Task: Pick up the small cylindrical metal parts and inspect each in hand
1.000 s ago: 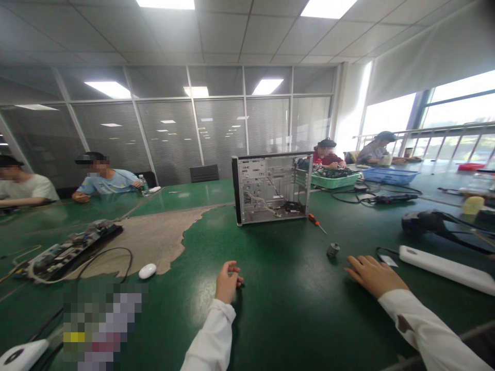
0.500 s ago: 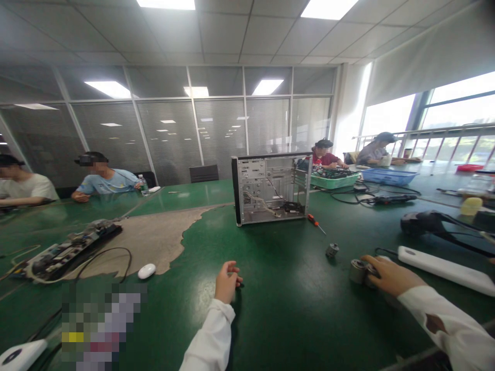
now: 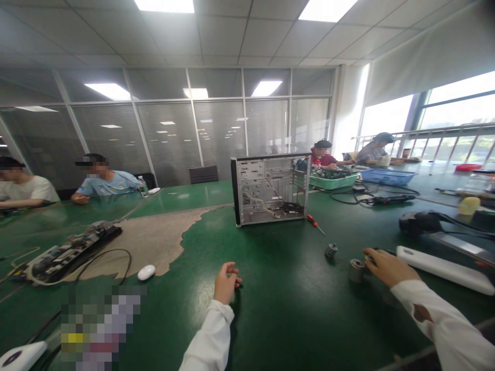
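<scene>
My right hand (image 3: 386, 267) is at the right of the green table, its fingers curled over a small metal cylinder, probably a motor, that they mostly cover. A similar silver motor (image 3: 356, 271) stands just left of those fingers. Farther left and back lies a smaller, darker motor (image 3: 331, 251). My left hand (image 3: 227, 282) rests near the middle of the table, holding nothing, with its fingers loosely bent and apart. Beyond both hands stands a computer case (image 3: 270, 190) with its side panel off, cables showing inside. A screwdriver (image 3: 315, 223) with an orange-red handle lies beside it.
A white power bank-like bar (image 3: 444, 269) lies right of my right hand. Green (image 3: 334, 181) and blue (image 3: 389, 176) baskets stand farther back. On the left are a loaded power strip (image 3: 77, 248) and a white oval object (image 3: 146, 272). Several people sit around the table.
My right hand has shifted slightly, and the cylinder under its fingers is now more hidden and stands farther from the silver motor. My left hand is practically still.
</scene>
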Tool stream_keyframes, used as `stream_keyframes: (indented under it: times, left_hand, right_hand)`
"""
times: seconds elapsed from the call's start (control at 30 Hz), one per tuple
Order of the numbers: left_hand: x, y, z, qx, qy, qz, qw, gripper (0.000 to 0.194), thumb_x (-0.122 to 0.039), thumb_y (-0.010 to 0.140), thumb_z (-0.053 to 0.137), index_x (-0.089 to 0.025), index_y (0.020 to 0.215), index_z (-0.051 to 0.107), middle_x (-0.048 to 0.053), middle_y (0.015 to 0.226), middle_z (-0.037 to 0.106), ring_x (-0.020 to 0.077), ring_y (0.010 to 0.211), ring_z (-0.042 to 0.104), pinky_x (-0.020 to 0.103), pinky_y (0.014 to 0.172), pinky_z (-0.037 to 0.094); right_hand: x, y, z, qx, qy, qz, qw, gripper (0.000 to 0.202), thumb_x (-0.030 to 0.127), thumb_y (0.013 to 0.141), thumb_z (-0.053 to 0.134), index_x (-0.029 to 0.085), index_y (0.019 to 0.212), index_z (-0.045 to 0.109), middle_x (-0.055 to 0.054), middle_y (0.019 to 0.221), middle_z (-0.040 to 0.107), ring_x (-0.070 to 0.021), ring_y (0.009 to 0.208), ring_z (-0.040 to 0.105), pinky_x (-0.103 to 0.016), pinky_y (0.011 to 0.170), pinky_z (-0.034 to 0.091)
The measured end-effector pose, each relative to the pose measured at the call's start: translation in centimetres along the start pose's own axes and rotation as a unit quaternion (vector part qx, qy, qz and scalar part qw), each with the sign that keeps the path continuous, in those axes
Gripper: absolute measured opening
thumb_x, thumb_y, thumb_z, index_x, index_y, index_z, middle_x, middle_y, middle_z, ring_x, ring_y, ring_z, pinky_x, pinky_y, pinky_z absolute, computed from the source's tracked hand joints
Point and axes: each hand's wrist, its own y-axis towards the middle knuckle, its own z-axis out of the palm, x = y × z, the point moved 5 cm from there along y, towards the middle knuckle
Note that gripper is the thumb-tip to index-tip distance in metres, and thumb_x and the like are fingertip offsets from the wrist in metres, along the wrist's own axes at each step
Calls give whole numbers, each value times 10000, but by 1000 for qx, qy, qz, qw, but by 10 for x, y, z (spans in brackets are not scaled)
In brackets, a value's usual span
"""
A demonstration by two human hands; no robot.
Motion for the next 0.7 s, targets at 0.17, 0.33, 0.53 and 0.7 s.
stream_keyframes:
  times: [0.17, 0.33, 0.53, 0.7]
  left_hand:
    - [1, 1, 0, 1, 0, 4, 1000, 317, 15, 644, 365, -133, 911, 452, 4, 734, 516, 47, 452, 538, 147, 394, 407]
    - [1, 1, 0, 0, 3, 2, 1000, 318, 12, 638, 374, -135, 906, 459, 8, 742, 520, 48, 459, 541, 143, 395, 404]
    - [2, 2, 1, 6, 4, 4, 1000, 304, 0, 643, 364, -130, 905, 449, 9, 746, 505, 51, 454, 536, 160, 398, 404]
    - [4, 2, 1, 6, -5, 6, 1000, 315, -7, 630, 373, -132, 909, 449, 6, 741, 506, 56, 463, 536, 167, 408, 408]
  right_hand:
    - [3, 1, -9, -45, -29, -39, 998, 368, 277, 785, 279, 156, 1039, 517, -150, 887, 583, -246, 741, 579, -351, 626, 400]
    - [20, -7, -46, -154, -76, -48, 984, 371, 285, 793, 296, 134, 1089, 461, -171, 957, 554, -269, 806, 550, -365, 638, 394]
    - [102, -29, -67, -181, 38, -154, 971, 350, 300, 786, 352, 123, 1078, 431, -134, 1013, 535, -232, 893, 513, -344, 764, 381]
    - [212, -51, -37, -46, 182, -272, 944, 322, 258, 772, 380, 166, 1076, 436, -91, 993, 559, -197, 902, 518, -314, 762, 381]
